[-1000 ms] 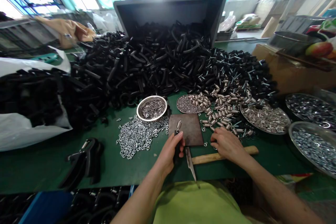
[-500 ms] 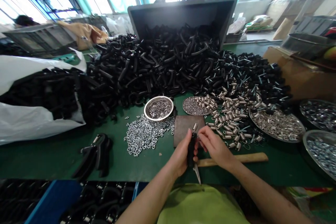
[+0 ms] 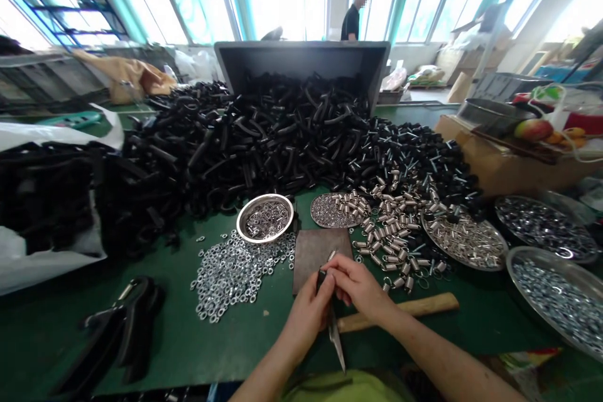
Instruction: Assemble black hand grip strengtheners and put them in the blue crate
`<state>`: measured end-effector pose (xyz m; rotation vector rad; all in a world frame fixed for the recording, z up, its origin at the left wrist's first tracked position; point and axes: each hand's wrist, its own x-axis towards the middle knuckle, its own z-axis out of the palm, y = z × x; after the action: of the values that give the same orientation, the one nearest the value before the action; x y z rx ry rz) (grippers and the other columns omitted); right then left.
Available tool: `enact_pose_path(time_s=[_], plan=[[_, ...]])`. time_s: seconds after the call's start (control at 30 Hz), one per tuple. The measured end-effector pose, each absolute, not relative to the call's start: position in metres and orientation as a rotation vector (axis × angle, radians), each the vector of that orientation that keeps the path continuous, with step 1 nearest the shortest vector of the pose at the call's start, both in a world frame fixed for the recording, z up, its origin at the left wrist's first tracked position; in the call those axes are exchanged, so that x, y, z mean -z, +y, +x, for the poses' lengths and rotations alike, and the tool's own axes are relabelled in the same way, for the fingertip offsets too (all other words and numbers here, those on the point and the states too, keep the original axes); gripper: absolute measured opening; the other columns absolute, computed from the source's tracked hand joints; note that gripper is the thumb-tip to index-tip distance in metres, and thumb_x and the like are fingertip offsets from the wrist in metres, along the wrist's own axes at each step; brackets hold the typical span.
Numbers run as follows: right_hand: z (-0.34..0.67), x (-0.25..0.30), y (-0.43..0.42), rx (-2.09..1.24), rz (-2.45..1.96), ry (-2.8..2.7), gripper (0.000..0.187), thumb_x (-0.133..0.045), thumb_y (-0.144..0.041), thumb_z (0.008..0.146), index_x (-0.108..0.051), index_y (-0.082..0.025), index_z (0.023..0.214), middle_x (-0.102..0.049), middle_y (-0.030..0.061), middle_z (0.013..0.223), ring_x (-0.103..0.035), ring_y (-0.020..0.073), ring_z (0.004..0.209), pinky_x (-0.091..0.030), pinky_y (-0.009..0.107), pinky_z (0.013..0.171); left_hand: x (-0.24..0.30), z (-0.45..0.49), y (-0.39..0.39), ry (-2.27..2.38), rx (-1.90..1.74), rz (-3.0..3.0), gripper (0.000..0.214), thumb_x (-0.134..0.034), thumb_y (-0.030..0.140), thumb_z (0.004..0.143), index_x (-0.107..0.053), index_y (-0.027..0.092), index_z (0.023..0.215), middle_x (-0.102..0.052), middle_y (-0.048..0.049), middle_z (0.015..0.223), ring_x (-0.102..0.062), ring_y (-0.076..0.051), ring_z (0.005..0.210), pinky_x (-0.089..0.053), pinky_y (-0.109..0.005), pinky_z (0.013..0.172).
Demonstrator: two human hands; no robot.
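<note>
My left hand (image 3: 306, 314) is closed around a black handle (image 3: 321, 282), which stands upright above the table. A small steel spring (image 3: 332, 255) shows at the handle's top end. My right hand (image 3: 358, 286) has its fingers pressed around that end, pinching the spring, and part of the handle is hidden. A flat steel blade (image 3: 336, 340) points down below my left hand. The wooden hammer handle (image 3: 396, 314) lies just beyond it, and a rusty steel plate (image 3: 320, 264) lies past my fingertips.
Loose steel springs (image 3: 391, 242) and a spread of washers (image 3: 235, 276) lie on the green table (image 3: 188, 352) around the plate. A steel bowl (image 3: 264, 218), metal trays (image 3: 464, 240) and a large heap of black handles (image 3: 282, 144) stand beyond. A person (image 3: 353, 16) stands far back.
My right hand has moved from the table beside the plate onto the top of the black handle. The view has tilted upward, and the handle now stands more upright.
</note>
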<state>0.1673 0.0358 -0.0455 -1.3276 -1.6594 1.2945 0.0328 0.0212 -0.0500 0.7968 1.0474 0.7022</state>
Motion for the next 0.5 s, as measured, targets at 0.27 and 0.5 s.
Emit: enact_pose_path(time_s=[0.27, 0.5], plan=[[0.272, 0.016, 0.171, -0.265, -1.872, -1.734, 0.022, -0.044, -0.023, 0.087, -0.062, -0.018, 0.099, -0.063, 0.0085, 0.098, -0.057, 0.0194, 0.092, -0.042, 0.030, 0.077, 0.056, 0.029, 0.030, 0.986, -0.706, 0.549, 0.051, -0.060, 0.062, 0.069, -0.054, 0.015, 0.085, -0.040, 0.0043, 0.063, -0.029, -0.003, 0.046, -0.014, -0.014, 0.038], [0.331, 0.000, 0.246, 0.164, -2.211, -1.569, 0.029, -0.044, -0.024, 0.088, -0.059, -0.016, 0.111, -0.058, 0.0190, 0.106, -0.054, 0.0280, 0.098, -0.039, 0.037, 0.076, 0.063, 0.026, 0.044, 0.981, -0.758, 0.393, 0.061, -0.047, 0.071, 0.073, -0.056, 0.013, 0.087, -0.043, 0.0028, 0.062, -0.031, -0.004, 0.045, -0.020, -0.015, 0.037]])
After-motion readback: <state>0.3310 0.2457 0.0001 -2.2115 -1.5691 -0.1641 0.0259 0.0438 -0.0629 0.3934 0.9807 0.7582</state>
